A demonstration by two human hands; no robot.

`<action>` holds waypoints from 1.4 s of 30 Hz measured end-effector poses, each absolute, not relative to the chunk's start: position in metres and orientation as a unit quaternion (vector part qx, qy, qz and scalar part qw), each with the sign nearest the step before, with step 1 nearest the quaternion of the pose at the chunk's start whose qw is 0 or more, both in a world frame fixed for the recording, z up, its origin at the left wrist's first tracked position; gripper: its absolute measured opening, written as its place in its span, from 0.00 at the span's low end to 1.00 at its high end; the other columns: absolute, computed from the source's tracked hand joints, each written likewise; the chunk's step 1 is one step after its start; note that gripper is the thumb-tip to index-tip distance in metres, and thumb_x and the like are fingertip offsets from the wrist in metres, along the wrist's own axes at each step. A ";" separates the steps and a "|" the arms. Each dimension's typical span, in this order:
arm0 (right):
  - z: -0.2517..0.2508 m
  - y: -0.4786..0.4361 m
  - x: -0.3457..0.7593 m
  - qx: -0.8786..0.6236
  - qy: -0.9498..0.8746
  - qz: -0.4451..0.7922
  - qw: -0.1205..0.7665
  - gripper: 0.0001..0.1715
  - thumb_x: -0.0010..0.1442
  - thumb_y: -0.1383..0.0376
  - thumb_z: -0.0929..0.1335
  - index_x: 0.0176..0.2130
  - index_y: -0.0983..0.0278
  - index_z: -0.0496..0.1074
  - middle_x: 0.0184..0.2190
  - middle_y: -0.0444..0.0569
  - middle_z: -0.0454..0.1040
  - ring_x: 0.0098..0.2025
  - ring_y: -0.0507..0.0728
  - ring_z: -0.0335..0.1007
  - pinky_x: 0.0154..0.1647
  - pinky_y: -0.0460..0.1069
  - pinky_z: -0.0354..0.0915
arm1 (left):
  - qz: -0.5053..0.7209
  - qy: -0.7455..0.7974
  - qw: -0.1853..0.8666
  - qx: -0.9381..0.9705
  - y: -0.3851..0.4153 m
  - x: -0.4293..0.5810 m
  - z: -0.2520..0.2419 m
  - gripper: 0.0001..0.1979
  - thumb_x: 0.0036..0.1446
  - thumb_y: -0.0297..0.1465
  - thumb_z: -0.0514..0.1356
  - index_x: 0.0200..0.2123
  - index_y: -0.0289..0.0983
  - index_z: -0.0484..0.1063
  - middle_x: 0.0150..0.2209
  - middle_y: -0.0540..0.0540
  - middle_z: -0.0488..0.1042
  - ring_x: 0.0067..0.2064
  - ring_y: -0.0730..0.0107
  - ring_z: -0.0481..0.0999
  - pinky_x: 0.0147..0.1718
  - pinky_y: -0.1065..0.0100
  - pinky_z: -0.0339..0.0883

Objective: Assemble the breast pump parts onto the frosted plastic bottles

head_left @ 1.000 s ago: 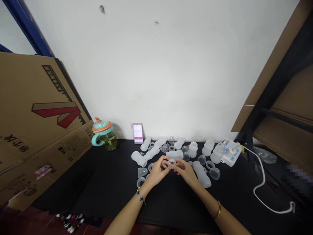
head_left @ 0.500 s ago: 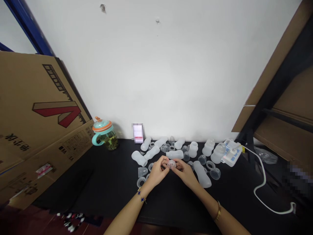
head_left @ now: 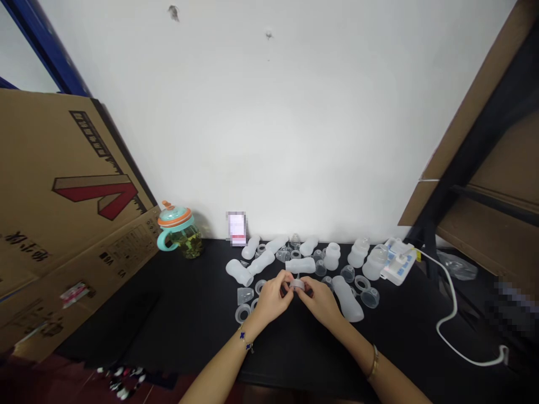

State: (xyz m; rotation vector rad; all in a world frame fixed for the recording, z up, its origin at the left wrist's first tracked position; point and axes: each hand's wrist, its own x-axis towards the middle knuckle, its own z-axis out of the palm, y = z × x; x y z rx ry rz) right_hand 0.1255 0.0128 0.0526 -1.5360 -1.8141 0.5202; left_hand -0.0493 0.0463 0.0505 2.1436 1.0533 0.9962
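Observation:
Between both hands is a translucent baby bottle collar ring (head_left: 297, 284), with what looks like a nipple tip poking up through it. My left hand (head_left: 274, 294) pinches its left side, and my right hand (head_left: 319, 297) grips the right side. Just behind them lies a frosted baby bottle (head_left: 300, 265) on its side. To the right of my right hand another frosted bottle (head_left: 347, 299) lies near a clear cap (head_left: 370, 298) and a loose collar ring (head_left: 362, 283). Left of my left hand are a clear cap (head_left: 245, 295) and a ring (head_left: 243, 313).
Several more bottles, caps and rings cover the back of the black table (head_left: 185, 314). Two bottles with clear caps (head_left: 376, 262) stand beside a white power strip (head_left: 398, 266) with a cable. A teal-lidded jug (head_left: 181, 233) and a phone (head_left: 237, 229) stand by the wall.
The collar ring has tipped in my fingers, so it now shows side-on with a tip upward. Both hands have dropped very slightly.

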 end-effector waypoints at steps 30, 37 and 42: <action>0.052 0.007 0.121 -0.580 -0.718 0.159 0.352 0.09 0.63 0.61 0.64 0.35 0.61 0.71 0.29 0.45 0.75 0.31 0.55 0.71 0.31 0.47 0.59 | 0.386 0.406 0.271 0.782 0.040 -0.048 0.056 0.09 0.55 0.28 0.58 0.41 0.41 0.67 0.30 0.53 0.72 0.28 0.73 0.73 0.25 0.74 0.62; 0.055 0.006 0.120 -0.582 -0.719 0.155 0.347 0.08 0.63 0.61 0.64 0.34 0.61 0.71 0.29 0.44 0.75 0.31 0.55 0.71 0.30 0.46 0.59 | 0.396 0.406 0.262 0.781 0.039 -0.048 0.059 0.08 0.54 0.27 0.59 0.38 0.41 0.67 0.27 0.55 0.71 0.26 0.74 0.71 0.26 0.74 0.61; 0.056 0.004 0.119 -0.578 -0.724 0.146 0.348 0.09 0.64 0.62 0.63 0.34 0.61 0.71 0.29 0.45 0.75 0.31 0.55 0.71 0.30 0.47 0.59 | 0.398 0.407 0.262 0.780 0.039 -0.048 0.058 0.07 0.53 0.28 0.59 0.37 0.41 0.67 0.24 0.56 0.68 0.24 0.74 0.69 0.25 0.74 0.60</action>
